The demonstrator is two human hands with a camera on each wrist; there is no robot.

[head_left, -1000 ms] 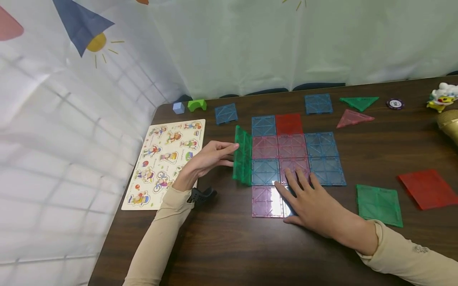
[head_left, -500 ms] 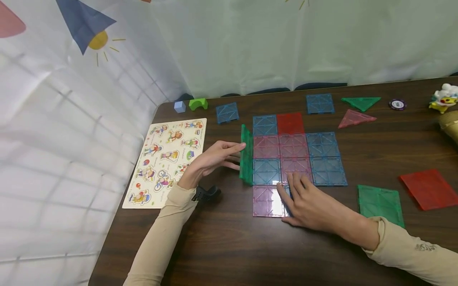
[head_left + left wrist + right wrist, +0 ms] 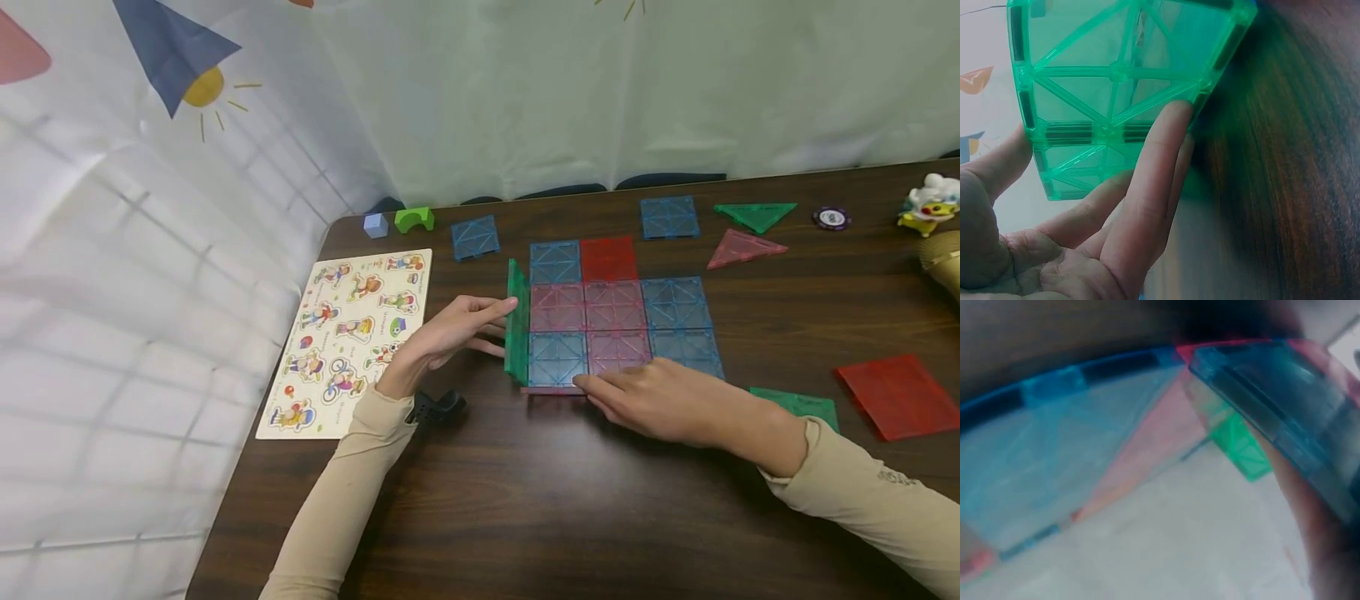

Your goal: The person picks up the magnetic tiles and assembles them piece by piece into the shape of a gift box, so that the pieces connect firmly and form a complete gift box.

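My left hand (image 3: 446, 337) rests nearly straight fingers against the outer side of a pair of joined green magnetic tiles (image 3: 516, 325), which stand on edge. In the left wrist view, the thumb touches the edge of the green tiles (image 3: 1116, 72). My right hand (image 3: 660, 402) holds the front row, a pink magnetic tile (image 3: 551, 391) and a blue magnetic tile (image 3: 587, 384) mostly hidden by the fingers, tipped up on edge. The right wrist view is blurred; it shows a blue tile (image 3: 1285, 412) before a finger. Flat blue, pink and red tiles (image 3: 585, 307) lie joined between the hands.
A wooden picture puzzle (image 3: 348, 342) lies at left. Loose blue tiles (image 3: 669, 217), green and pink triangles (image 3: 746, 248), and a poker chip (image 3: 832, 218) lie behind. Green (image 3: 798, 404) and red (image 3: 900, 396) squares lie right, near a toy figure (image 3: 930, 204).
The left hand has pushed the green tiles more upright, toward the flat tiles. My right hand has changed from lying spread on the tiles to lifting the front row on edge.
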